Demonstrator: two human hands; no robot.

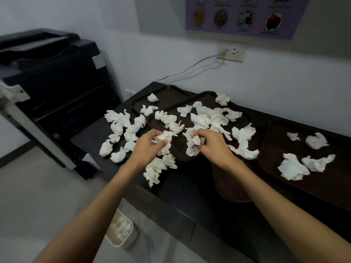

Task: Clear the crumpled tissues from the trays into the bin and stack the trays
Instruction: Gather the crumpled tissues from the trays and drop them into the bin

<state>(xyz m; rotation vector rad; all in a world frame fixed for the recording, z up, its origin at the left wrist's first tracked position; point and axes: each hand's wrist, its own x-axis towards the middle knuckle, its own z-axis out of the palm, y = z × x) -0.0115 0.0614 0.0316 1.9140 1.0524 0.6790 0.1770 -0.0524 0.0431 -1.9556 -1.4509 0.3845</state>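
Several dark brown trays lie on a black counter. The middle tray is strewn with white crumpled tissues, and both hands are over it. My left hand grips a crumpled tissue. My right hand grips another tissue. The far tray carries a couple of tissues. The right tray holds several tissues. Loose tissues lie in a pile on the counter's left end. A white bin with tissues inside stands on the floor below the counter's edge.
A large black printer stands left of the counter. A wall socket with cables sits above the trays, under a purple poster. Another tray lies overlapped near the counter's front. Light floor lies at the lower left.
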